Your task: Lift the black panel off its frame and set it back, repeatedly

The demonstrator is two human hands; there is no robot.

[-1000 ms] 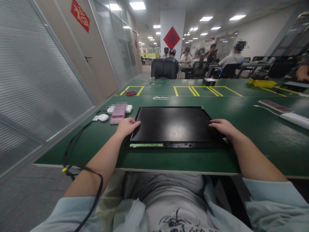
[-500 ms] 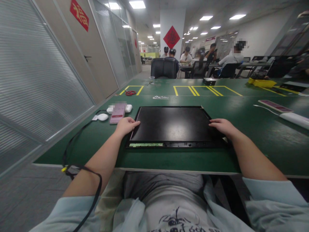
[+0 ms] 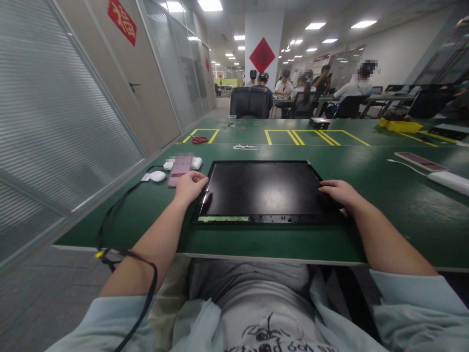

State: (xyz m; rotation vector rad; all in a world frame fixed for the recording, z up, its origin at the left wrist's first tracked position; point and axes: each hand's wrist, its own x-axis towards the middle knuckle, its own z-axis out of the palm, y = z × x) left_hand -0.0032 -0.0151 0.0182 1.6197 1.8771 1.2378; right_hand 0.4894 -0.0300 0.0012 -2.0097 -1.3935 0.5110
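Observation:
A black display panel (image 3: 256,188) lies face up inside a thin black frame on the green table. Along its near edge runs a narrow strip with a green circuit board (image 3: 223,219) at the left. My left hand (image 3: 191,186) is closed at the left edge of the panel, thumb and fingertips pinched together there. At the opposite edge, my right hand (image 3: 339,192) grips the panel's side, its thumb and forefinger near the top surface. The lower fingers of both hands are partly hidden. A dark reflection shows on the glass near the left fingers.
A phone (image 3: 180,171) lies beside white plastic pieces and a black cable (image 3: 122,195) at left. Beyond the panel are red-handled scissors (image 3: 200,140), small white pieces (image 3: 245,146) and a clear cup (image 3: 231,121). Another phone (image 3: 420,161) rests at right. People sit in the background.
My left fingertips have drawn back from over the panel's face to its left edge. The panel's left side sits slightly lower in the frame. My right hand keeps its place.

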